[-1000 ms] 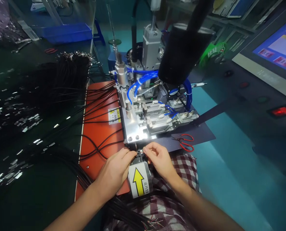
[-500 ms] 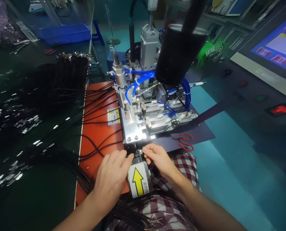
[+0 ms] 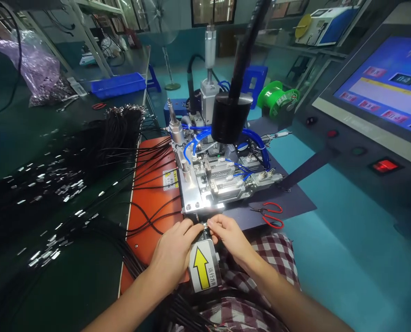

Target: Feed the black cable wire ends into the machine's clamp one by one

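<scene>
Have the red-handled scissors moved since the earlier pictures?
No: the red-handled scissors lie at the same spot on the flat dark grey plate; only the view shifted.

Cannot make out the tiny shiny part (image 3: 206,226) between left hand (image 3: 173,245) and right hand (image 3: 229,234), too small and partly covered. Cannot see all of the screen (image 3: 378,94), cut off at the right edge, nor of the lower cable bundle (image 3: 182,310), cut off at the bottom, nor the machine (image 3: 222,173) directly behind the black cylinder (image 3: 231,121).

a small, shiny silvery piece (image 3: 206,226), partly hidden, sits between the hands (image 3: 173,245).
</scene>
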Demonstrator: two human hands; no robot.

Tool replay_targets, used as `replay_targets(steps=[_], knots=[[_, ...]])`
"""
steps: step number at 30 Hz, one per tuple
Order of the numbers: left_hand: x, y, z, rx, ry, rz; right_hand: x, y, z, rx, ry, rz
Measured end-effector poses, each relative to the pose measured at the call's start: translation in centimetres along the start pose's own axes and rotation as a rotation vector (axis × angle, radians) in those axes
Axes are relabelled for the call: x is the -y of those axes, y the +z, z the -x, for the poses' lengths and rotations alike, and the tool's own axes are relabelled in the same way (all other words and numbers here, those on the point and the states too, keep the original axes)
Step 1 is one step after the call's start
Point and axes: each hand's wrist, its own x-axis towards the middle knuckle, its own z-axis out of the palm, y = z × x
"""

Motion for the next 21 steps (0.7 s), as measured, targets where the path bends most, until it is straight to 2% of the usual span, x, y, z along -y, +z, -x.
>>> replay_targets(steps=[6, 11, 13, 18, 21], knots=[[-0.5, 1.0, 0.1, -0.034, -0.051, -0.046, -1.0, 0.4, 0.2, -0.060, -0.072, -0.022], [0.5, 1.0, 1.3, -0.164, -0.068, 0.190, -1.6, 0.7, 0.1, -0.035, -0.047, -0.072], [1.4, 0.9, 2.5, -0.198, -0.116, 0.193, -1.6, 0.6, 0.1, -0.029, -0.050, -0.079], [2.9, 1.6, 5.9, -0.159, -0.103, -0.201, -1.4, 0.6, 0.1, -0.033, -0.054, -0.094], [2.9, 2.1, 6.6, -0.118, -0.136, -0.374, -1.3, 0.6, 0.2, -0.038, -0.047, -0.097]])
